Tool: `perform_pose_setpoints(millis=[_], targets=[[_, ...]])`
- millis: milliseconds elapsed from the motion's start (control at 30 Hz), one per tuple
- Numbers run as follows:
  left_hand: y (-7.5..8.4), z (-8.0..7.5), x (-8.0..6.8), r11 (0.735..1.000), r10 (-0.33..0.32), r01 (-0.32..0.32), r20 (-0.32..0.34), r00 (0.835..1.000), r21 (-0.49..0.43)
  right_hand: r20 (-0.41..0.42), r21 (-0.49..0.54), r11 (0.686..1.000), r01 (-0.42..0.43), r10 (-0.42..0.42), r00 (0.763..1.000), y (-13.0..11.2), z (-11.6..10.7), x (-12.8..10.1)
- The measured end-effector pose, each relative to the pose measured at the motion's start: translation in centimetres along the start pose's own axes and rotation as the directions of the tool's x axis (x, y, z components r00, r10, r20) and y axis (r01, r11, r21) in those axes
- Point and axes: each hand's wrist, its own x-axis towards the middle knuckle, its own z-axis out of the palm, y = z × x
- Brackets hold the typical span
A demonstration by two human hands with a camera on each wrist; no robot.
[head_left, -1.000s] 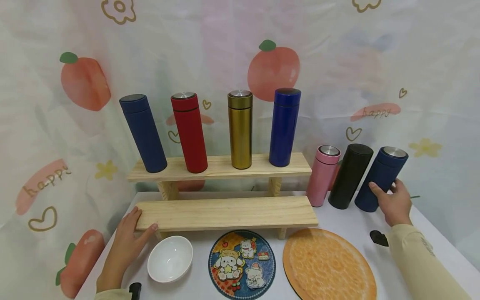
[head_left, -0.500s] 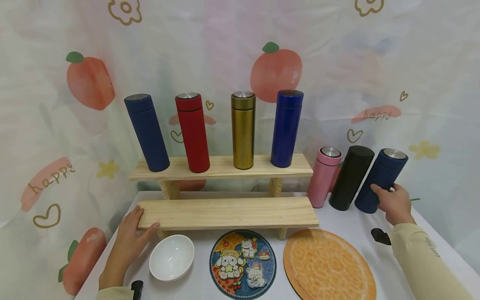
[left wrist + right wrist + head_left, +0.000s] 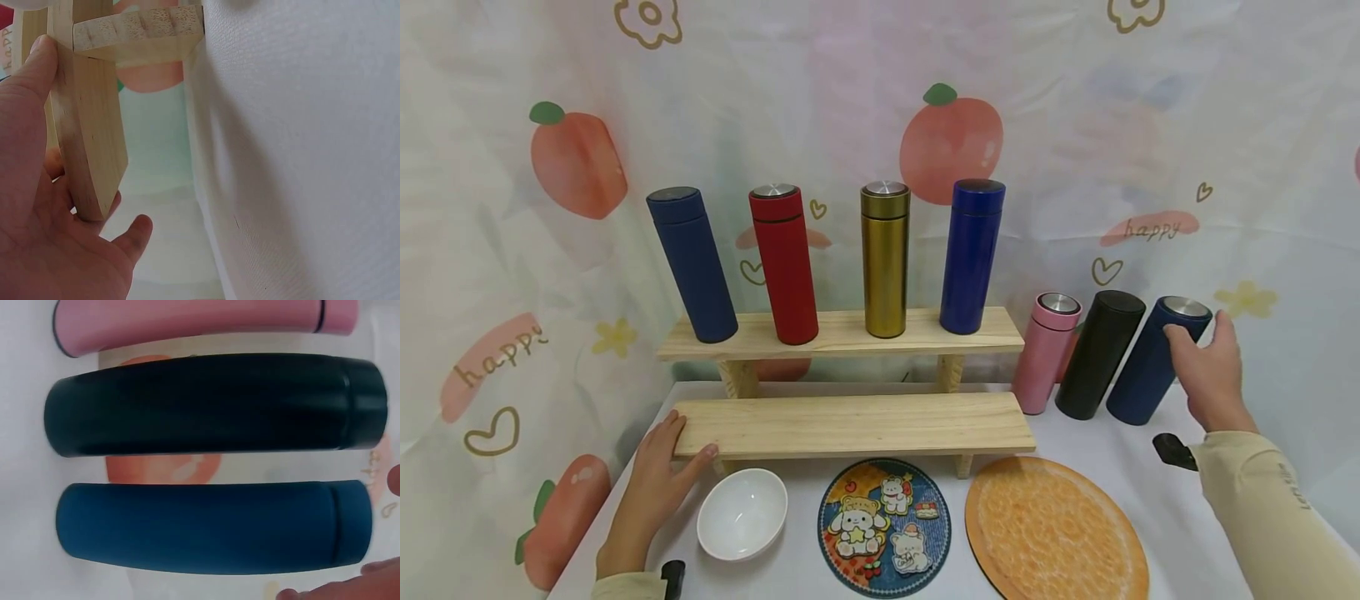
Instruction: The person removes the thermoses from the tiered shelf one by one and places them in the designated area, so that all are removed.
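Note:
My left hand (image 3: 655,483) holds the left end of the lower board of the wooden two-step shelf (image 3: 850,425). Its thumb lies along the front edge and its fingers reach around the end, as the left wrist view shows. My right hand (image 3: 1213,367) is beside the top of a navy thermos (image 3: 1150,367) with a silver lid, thumb and fingers spread. In the right wrist view, fingertips (image 3: 287,595) show apart from this thermos. To its left stand a black thermos (image 3: 1097,358) and a pink thermos (image 3: 1048,354), all upright on the table.
On the upper board stand a navy thermos (image 3: 692,267), a red one (image 3: 784,267), a gold one (image 3: 885,262) and a bright blue one (image 3: 972,258). In front are a white bowl (image 3: 742,514), a round cartoon mat (image 3: 884,529) and a round orange mat (image 3: 1056,529).
My right hand has let go of the navy thermos's lower body and risen beside its lid, fingers spread. The thermos stays where it was. My left hand keeps its place on the shelf.

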Motion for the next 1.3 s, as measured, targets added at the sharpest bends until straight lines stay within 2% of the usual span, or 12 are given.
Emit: perform_pose_setpoints(millis=[267, 400, 567, 667, 800, 1033, 1300], targets=[[0.1, -0.1, 0.0, 1.000, -0.003, 0.003, -0.007, 1.000, -0.002, -0.052, 0.052, 0.997, 0.063, -0.060, 0.997, -2.7, 0.0, -0.4], [0.1, -0.1, -0.1, 1.000, 0.005, -0.005, -0.013, 1.000, -0.004, -0.035, 0.093, 0.989, 0.116, -0.113, 0.993, -4.5, 0.5, -0.9], [-0.1, -0.1, 0.0, 1.000, 0.004, -0.005, -0.008, 1.000, -0.006, 0.008, 0.220, 0.962, 0.161, -0.167, 0.986, -7.1, 1.8, -1.8], [-0.2, -0.1, 0.0, 1.000, 0.002, -0.002, -0.004, 1.000, -0.009, 0.033, 0.311, 0.931, 0.190, -0.210, 0.977, -8.4, 2.8, -2.5], [-0.2, -0.1, 0.1, 1.000, 0.002, -0.002, -0.003, 1.000, -0.006, 0.072, 0.374, 0.900, 0.226, -0.271, 0.960, -9.9, 4.3, -3.4], [-0.1, -0.1, 0.1, 1.000, -0.006, 0.006, -0.003, 1.000, -0.010, 0.131, 0.345, 0.892, 0.291, -0.353, 0.926, -12.0, 8.0, -4.2], [0.0, 0.1, 0.0, 1.000, -0.005, 0.005, -0.003, 1.000, -0.011, 0.225, 0.406, 0.885, 0.229, -0.340, 0.913, -14.3, 11.9, -5.5]])
